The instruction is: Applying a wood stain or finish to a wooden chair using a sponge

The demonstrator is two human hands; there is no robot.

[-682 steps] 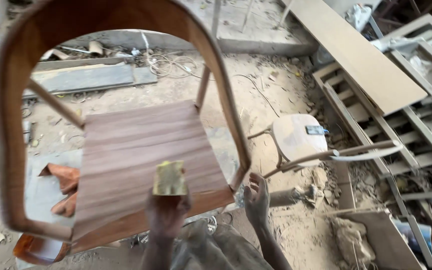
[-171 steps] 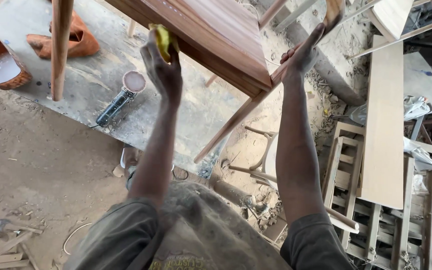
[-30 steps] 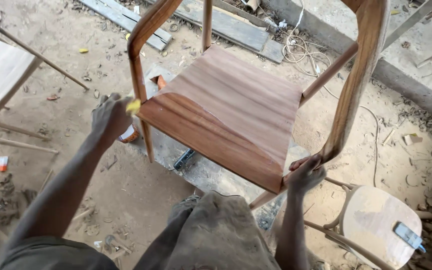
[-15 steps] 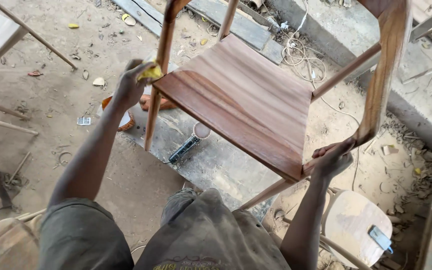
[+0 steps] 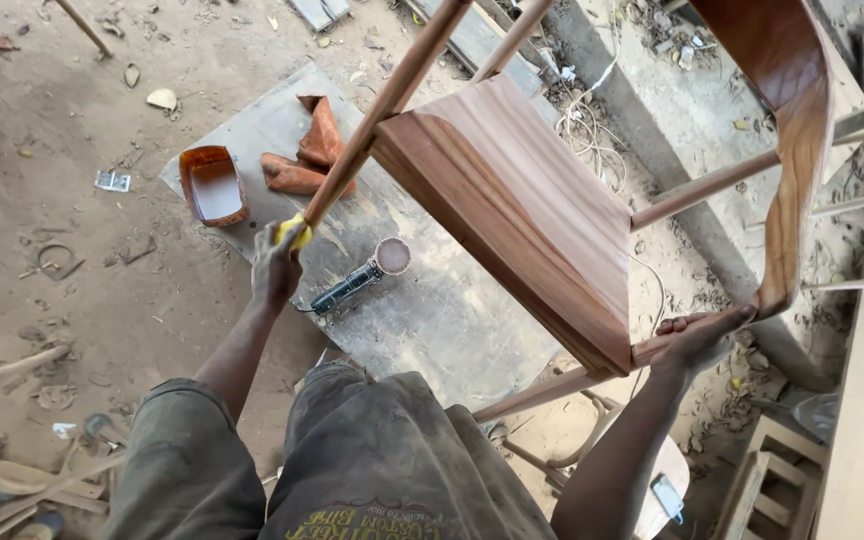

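Left hand (image 5: 274, 268) has its fingers closed on a yellow pad (image 5: 295, 231) rubbing the chair (image 5: 522, 210) leg, right hand (image 5: 700, 335) gripping the tilted frame's lower rail above the board (image 5: 432, 300); seat looks glossy, legs seemingly left.

The left hand (image 5: 274, 268) presses a yellow sponge (image 5: 294, 232) against the tilted wooden chair (image 5: 522, 210)'s leg.

Grey board (image 5: 432, 310) on floor; sander (image 5: 357, 280), tub (image 5: 212, 185).
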